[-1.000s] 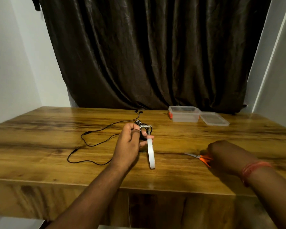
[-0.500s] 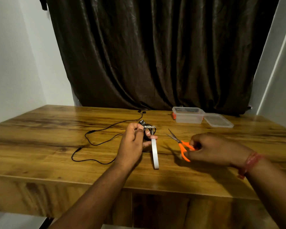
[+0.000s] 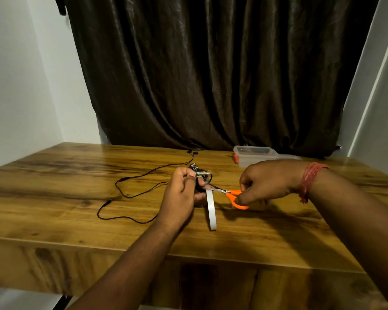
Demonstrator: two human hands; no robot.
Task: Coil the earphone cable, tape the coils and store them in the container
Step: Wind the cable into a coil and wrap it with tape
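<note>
A dark curtain (image 3: pixel 211 74) is hanging behind the wooden table (image 3: pixel 54 209). The clear container (image 3: pixel 253 156) is sitting near the table's far edge. The left hand (image 3: pixel 182 193) is gripping the coiled earphone cable (image 3: pixel 132 193) with the tape roll (image 3: pixel 211 209) dangling below it; the right hand (image 3: pixel 267 182) is clutching orange scissors (image 3: pixel 233 195), blades at the tape.

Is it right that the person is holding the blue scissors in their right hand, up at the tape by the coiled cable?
Not quite: the scissors have orange handles, not blue, as the head view shows. The rest holds: the right hand grips them with the blades at the tape, next to the coiled cable that the left hand holds.
</note>
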